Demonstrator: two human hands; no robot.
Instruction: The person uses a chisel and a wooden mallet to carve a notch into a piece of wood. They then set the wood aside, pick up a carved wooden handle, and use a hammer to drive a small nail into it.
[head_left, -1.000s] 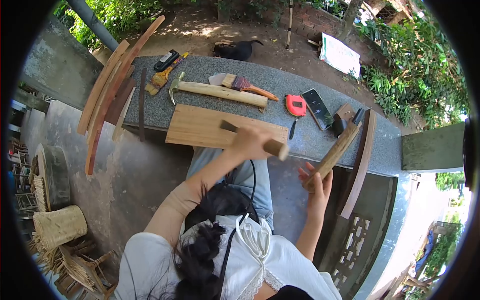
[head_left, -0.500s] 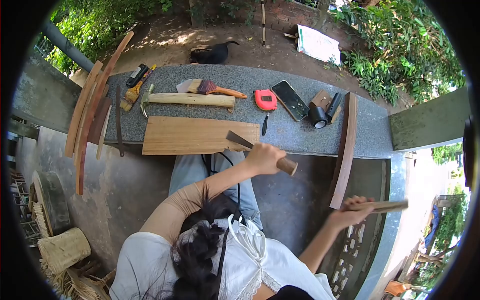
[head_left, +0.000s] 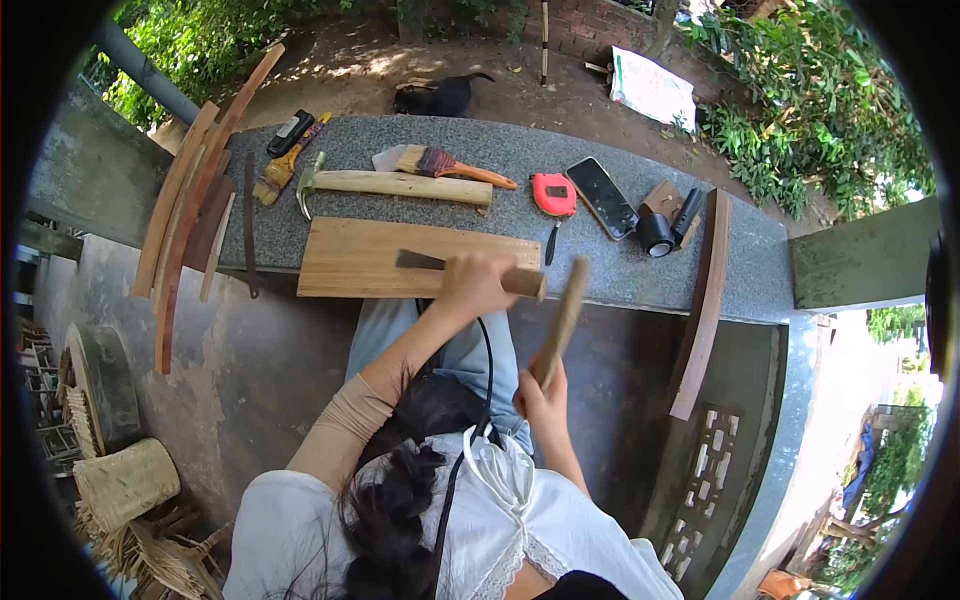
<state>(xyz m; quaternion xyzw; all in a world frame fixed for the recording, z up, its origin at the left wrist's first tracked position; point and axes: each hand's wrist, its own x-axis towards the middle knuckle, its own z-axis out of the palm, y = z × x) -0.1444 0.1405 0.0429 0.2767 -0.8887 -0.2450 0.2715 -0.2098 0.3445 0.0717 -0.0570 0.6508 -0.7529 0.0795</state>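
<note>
My left hand point(head_left: 474, 286) is closed around a chisel point(head_left: 526, 283), its flat metal blade pointing left over the wooden board point(head_left: 345, 260). The wooden handle sticks out on the right side of the fist. That board lies flat along the near edge of the stone bench. In my right hand point(head_left: 543, 392), fingers wrapped round its lower end, is a thick wooden stick point(head_left: 567, 315). It stands steeply, its upper end close beside the butt of the chisel handle.
Behind the board lie a claw hammer point(head_left: 400, 186), paintbrushes point(head_left: 470, 172), a red tape measure point(head_left: 553, 194) and a phone point(head_left: 602, 198). Wood strips point(head_left: 190, 210) overhang the left of the stone bench point(head_left: 620, 270); a dark strip point(head_left: 703, 310) overhangs its right. A black animal point(head_left: 440, 97) lies beyond.
My right hand has swung the stick in from the far right, up to the chisel's butt. My left hand has shifted left with the chisel, which now lies flatter over the board.
</note>
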